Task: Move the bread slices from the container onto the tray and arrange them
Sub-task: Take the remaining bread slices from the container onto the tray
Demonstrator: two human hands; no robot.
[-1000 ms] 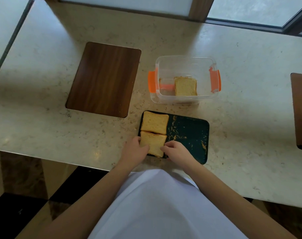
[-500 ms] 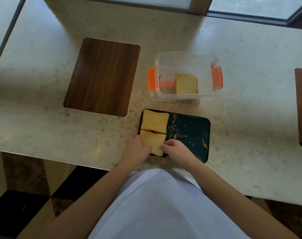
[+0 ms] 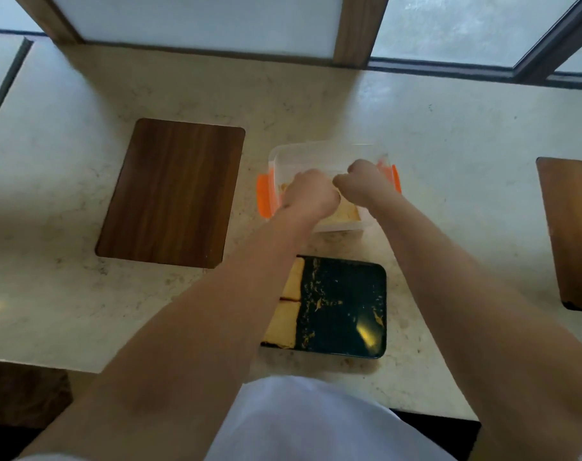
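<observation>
Marble counter (image 3: 449, 161). Two slices (image 3: 284, 307) lay on tray (image 3: 349, 304), left column. Both hands, left (image 3: 311, 191) and right (image 3: 363, 181), reached into container (image 3: 276, 154) over remaining bread (image 3: 348, 212); grip unclear, fingers hidden. Roughly halfway.

Both hands blurred over container (image 3: 329, 154); grips unreadable. Left forearm (image 3: 249, 277) hides most of two tray slices (image 3: 291, 299). Right board (image 3: 572, 234) cut off.

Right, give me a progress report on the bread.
Done: two slices lie on the left side of the dark tray. In hand: both the left hand and right hand are in the clear container at the last slice; grip hidden. Left: set it on the tray's bare right side.
</observation>
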